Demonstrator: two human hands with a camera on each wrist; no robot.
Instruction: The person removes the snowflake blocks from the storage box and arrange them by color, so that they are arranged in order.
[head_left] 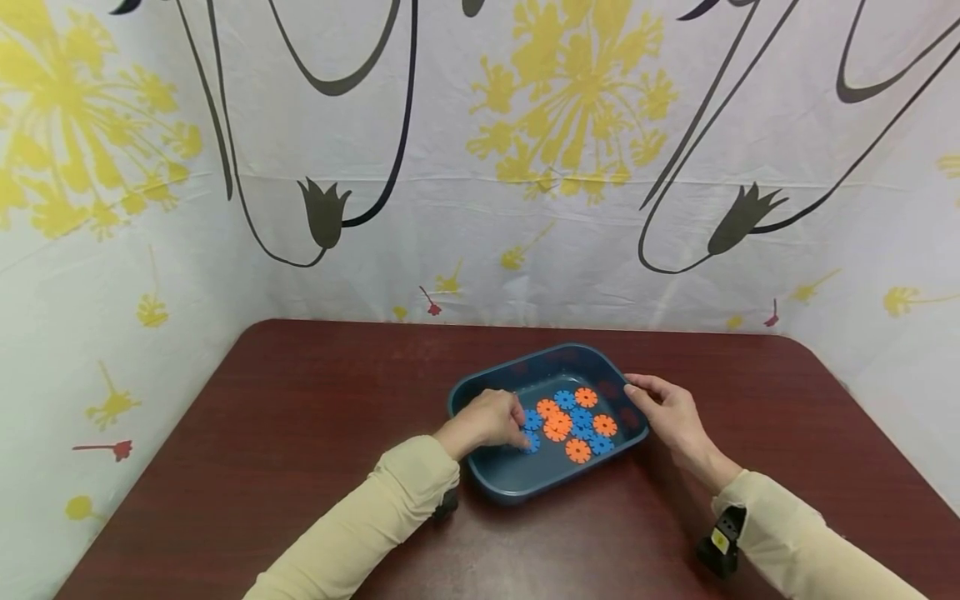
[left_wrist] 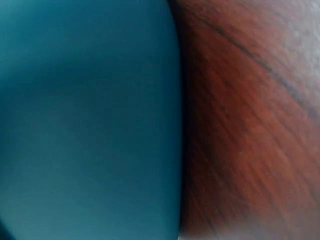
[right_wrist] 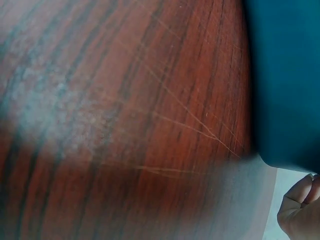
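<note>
A blue plastic tray (head_left: 510, 482) with rounded corners lies at a slant on the table. Inside it, flat notched discs in orange (head_left: 577, 451) and blue (head_left: 565, 400) form a loose cluster, some overlapping. My left hand (head_left: 489, 418) reaches over the tray's left side, its fingertips right at the blue discs on the cluster's left edge. I cannot tell whether it pinches one. At the opposite end, my right hand (head_left: 677, 423) holds the tray's rim. Only part of the right hand (right_wrist: 300, 212) shows in the right wrist view, beside the tray's blue wall (right_wrist: 287, 85).
The dark reddish wooden table (head_left: 337, 383) extends around the tray on all sides. Behind and beside it hangs a white cloth (head_left: 450, 142) with yellow and grey plant prints. The left wrist view is filled by the tray's blurred outer wall (left_wrist: 90, 125) and wood grain.
</note>
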